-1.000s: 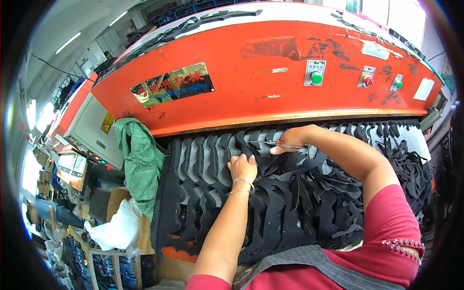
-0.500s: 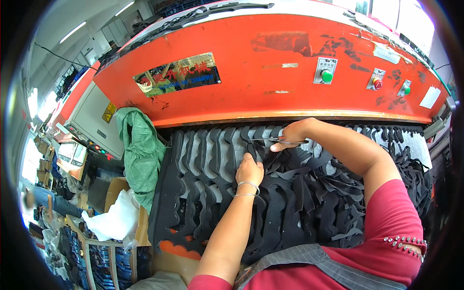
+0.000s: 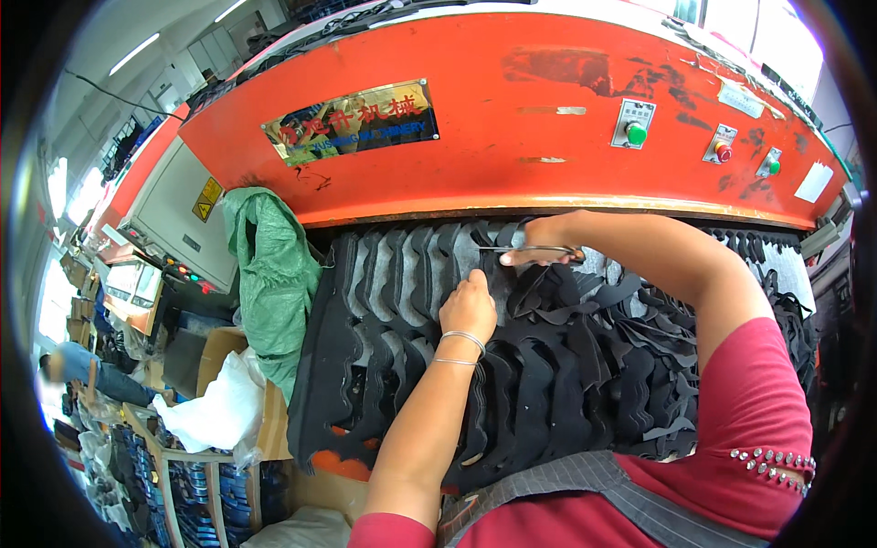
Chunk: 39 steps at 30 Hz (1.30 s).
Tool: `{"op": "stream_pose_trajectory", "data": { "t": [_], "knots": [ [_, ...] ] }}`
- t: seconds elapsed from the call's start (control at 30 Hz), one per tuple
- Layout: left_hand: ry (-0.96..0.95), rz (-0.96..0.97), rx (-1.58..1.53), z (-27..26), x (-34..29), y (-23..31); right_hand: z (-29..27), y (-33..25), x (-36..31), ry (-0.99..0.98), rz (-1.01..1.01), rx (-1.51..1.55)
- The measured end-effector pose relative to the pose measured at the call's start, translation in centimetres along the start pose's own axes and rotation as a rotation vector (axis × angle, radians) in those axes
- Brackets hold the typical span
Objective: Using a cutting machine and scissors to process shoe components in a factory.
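Note:
My right hand [image 3: 548,237] is closed round a pair of scissors [image 3: 496,248], whose blades point left across the far part of a black sheet with wavy cut-outs [image 3: 315,365]. Just nearer than the blades, my left hand [image 3: 469,306] lies on the sheet with its fingers curled closed; what they pinch, if anything, is hidden under them. Grey lining [image 3: 463,258] shows between the wavy black strips around both hands. Loose black offcuts [image 3: 630,315] lie in a tangle to the right of my left hand.
An orange machine [image 3: 475,137] with green and red buttons rises behind the sheet. At the left hang a green woven sack [image 3: 271,274] and, lower, a white plastic bag [image 3: 219,406] by a cardboard box [image 3: 276,425]. Another person's blue-clad leg [image 3: 105,374] shows far left.
My view has shifted slightly. The scissors stay in my right hand, with their blades now lying over grey lining. My left hand has drawn a little nearer its own side, its fingers still closed.

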State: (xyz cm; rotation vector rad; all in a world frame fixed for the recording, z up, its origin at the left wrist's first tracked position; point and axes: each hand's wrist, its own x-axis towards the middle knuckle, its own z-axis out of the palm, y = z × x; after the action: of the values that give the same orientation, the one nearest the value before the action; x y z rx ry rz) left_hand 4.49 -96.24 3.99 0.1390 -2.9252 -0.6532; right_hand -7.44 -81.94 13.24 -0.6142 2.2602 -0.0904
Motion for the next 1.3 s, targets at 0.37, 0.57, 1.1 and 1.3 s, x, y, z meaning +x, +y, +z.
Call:
{"op": "stream_pose_trajectory", "data": {
  "t": [0.37, 0.57, 1.1, 1.3],
  "knots": [
    [-0.231, 0.421, -0.280, -3.9, -3.8, -4.7, 3.4, -0.9, 1.3, 0.090, 0.154, -0.115],
    [-0.823, 0.803, -0.291, -8.1, -3.3, -8.6, 3.8, -4.0, 4.2, 0.255, 0.198, -0.313],
    [-0.345, -0.169, -0.114, 0.0, 7.9, -5.7, 10.1, -9.9, -6.5, 0.181, 0.189, -0.464],
    [-0.363, -0.270, -0.218, -1.4, 7.2, -5.7, 5.2, -4.6, -8.9, 0.223, 0.362, -0.349]
  ]
}}
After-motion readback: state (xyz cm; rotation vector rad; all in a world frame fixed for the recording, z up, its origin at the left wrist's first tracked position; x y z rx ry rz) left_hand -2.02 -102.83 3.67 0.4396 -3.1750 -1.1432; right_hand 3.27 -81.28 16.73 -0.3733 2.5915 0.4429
